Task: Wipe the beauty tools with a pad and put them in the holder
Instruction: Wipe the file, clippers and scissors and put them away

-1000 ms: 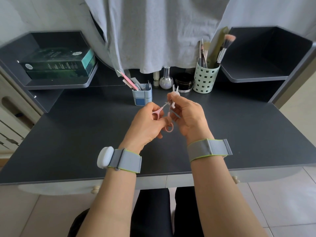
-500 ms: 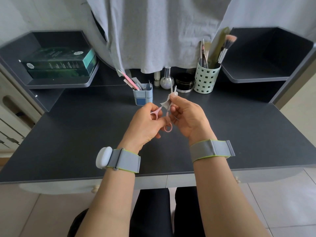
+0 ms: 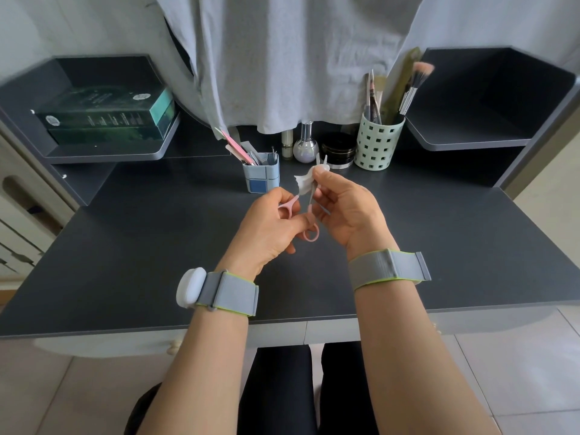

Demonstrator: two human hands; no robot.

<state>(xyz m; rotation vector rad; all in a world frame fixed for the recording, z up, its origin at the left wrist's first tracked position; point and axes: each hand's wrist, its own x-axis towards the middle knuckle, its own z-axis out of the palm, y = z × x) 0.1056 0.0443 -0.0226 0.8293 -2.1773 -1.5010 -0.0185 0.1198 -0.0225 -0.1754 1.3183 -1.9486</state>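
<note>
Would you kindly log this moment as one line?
left hand: holds pink-handled scissors | right hand: wipes blades with white pad | blue holder: waiting

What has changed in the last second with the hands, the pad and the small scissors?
The right hand slid the white pad up the blades of the pink scissors, toward their tips. The left hand kept holding the pink handles. The blue holder and green cup did not move.

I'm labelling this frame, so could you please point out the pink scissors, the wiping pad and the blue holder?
pink scissors [image 3: 311, 236]: head view, on the lower finger ring.
wiping pad [image 3: 303, 182]: head view, on its crumpled middle.
blue holder [image 3: 261, 178]: head view, on its front wall.
</note>
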